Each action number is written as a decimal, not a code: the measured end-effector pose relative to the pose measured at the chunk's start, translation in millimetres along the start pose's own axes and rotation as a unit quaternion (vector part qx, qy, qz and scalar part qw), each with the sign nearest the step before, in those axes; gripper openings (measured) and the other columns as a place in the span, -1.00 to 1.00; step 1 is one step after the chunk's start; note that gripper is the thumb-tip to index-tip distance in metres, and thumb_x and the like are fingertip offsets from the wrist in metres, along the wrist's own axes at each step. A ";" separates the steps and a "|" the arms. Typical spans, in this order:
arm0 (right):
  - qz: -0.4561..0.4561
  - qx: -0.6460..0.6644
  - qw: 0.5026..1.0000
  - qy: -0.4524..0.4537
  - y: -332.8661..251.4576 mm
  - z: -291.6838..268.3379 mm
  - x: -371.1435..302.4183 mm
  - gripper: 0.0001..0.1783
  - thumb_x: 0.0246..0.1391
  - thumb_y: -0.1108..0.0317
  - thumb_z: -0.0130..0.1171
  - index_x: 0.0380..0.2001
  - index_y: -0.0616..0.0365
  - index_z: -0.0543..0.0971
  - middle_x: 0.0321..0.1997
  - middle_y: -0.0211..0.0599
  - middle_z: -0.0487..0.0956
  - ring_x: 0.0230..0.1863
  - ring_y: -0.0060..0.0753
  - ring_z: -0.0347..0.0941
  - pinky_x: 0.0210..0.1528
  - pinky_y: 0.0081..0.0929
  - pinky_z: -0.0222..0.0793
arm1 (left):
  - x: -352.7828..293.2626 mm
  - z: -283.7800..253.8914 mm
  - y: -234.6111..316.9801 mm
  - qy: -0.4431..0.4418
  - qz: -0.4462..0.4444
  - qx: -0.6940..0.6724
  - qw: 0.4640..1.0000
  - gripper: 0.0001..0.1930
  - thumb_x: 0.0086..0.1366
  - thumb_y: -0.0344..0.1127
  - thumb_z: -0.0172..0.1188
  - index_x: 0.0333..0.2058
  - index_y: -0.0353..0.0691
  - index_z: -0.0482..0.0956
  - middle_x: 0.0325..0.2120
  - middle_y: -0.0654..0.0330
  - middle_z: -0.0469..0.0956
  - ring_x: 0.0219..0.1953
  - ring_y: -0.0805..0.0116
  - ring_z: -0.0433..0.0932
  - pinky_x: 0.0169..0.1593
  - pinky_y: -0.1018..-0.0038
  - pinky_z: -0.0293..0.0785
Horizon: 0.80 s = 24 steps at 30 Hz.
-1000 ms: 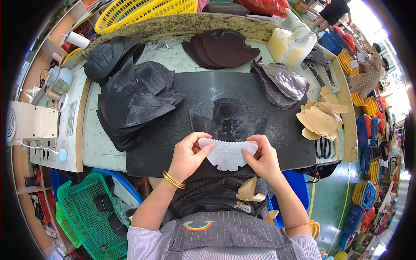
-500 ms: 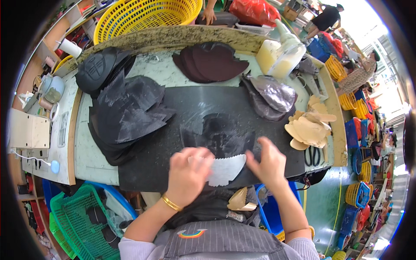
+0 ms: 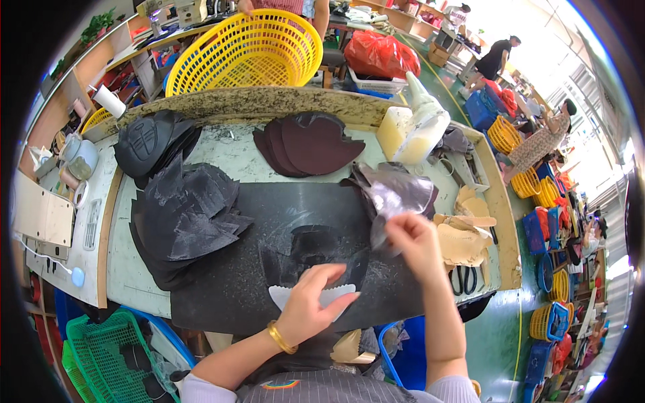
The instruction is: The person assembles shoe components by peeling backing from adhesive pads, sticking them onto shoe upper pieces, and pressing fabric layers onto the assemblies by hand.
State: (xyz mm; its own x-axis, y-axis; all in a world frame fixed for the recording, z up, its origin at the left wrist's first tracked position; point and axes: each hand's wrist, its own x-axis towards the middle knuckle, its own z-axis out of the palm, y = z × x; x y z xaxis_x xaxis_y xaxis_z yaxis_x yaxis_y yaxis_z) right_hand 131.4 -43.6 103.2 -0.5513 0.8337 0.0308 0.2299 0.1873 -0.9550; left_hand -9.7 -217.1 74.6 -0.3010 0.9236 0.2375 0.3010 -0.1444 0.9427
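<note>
On the black mat (image 3: 215,295) in front of me lies a pale grey-white piece (image 3: 339,295) with a toothed upper edge. My left hand (image 3: 310,302) is over it, fingers stretched and thumb apart, covering its middle. Just beyond is a dark, dusty cut piece (image 3: 316,248), lying flat. To the right, my right hand (image 3: 416,245) pinches the near edge of a shiny, silvery-dark sheet piece (image 3: 402,191). That sheet rises from a pile of similar dark pieces, and its pinched corner is partly hidden by my fingers.
Black cut pieces (image 3: 188,215) are heaped at left, moulded black ones (image 3: 151,141) behind them. Maroon pieces (image 3: 312,144) lie at the back. Right are a glue bottle (image 3: 423,124), beige pieces (image 3: 463,242) and scissors (image 3: 463,279). Beyond the bench rim, a person holds a yellow basket (image 3: 248,54).
My right hand has left the grey-white piece and taken hold of the shiny sheet. My left hand has shifted over the grey-white piece. The view has tilted up, and the yellow basket is held by a person.
</note>
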 end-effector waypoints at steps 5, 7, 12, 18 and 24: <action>-0.028 0.021 0.999 0.007 9.7 53.1 -32.4 -0.92 0.06 0.47 0.14 -0.37 0.25 0.51 -0.48 -0.53 0.50 -0.50 -0.84 0.35 -0.47 -0.81 0.25 | 12.6 30.9 -12.5 0.063 -0.141 -0.367 0.917 -0.77 0.25 -0.45 0.08 -0.12 -0.36 0.41 -0.24 0.22 0.51 -0.21 0.50 0.50 -0.08 0.54 0.46; -0.029 0.037 0.999 -0.009 2.2 52.1 -26.4 -0.85 0.06 0.43 0.16 -0.31 0.27 0.51 -0.46 -0.50 0.51 -0.46 -0.75 0.37 -0.42 -0.74 0.29 | 12.5 27.6 -15.2 0.084 -0.160 -0.388 0.904 -0.81 0.25 -0.44 0.07 -0.16 -0.36 0.45 -0.29 0.24 0.52 -0.25 0.51 0.51 -0.11 0.55 0.46; -0.178 -0.319 0.908 0.204 26.1 18.6 25.9 -0.72 -0.03 0.33 0.21 -0.28 0.29 0.50 -0.31 -0.02 0.49 -0.22 -0.04 0.40 -0.17 -0.26 0.34 | 11.9 1.7 23.5 0.155 -0.193 -0.405 0.880 -0.87 0.20 -0.43 0.15 -0.31 -0.37 0.55 -0.42 0.27 0.56 -0.39 0.56 0.49 -0.27 0.63 0.41; -0.444 -0.216 0.869 -0.022 -50.0 81.1 -56.8 -0.67 -0.21 0.48 0.24 -0.25 0.16 0.57 -0.36 -0.32 0.52 -0.35 -0.28 0.44 -0.34 -0.43 0.42 | -9.0 -2.3 14.0 0.167 -0.098 -0.416 0.889 -0.83 0.28 -0.47 -0.01 -0.25 -0.43 0.51 -0.39 0.15 0.55 -0.36 0.41 0.56 -0.21 0.54 0.52; -0.469 -0.290 0.834 -0.020 -48.4 75.7 -61.2 -0.64 -0.20 0.48 0.17 -0.21 0.22 0.53 -0.31 -0.33 0.48 -0.29 -0.32 0.42 -0.38 -0.50 0.42 | -15.8 -9.0 17.8 0.165 -0.093 -0.405 0.895 -0.80 0.31 -0.45 -0.03 -0.23 -0.48 0.48 -0.36 0.09 0.55 -0.33 0.39 0.57 -0.19 0.53 0.53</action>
State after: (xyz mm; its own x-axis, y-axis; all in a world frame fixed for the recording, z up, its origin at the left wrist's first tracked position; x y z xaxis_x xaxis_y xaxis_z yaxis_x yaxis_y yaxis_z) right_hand 93.4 -143.0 125.3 -0.7300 0.1629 0.6638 0.0244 0.9768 -0.2129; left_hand -7.7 -237.4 89.8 -0.5686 0.8226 -0.0097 -0.4954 -0.3330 0.8023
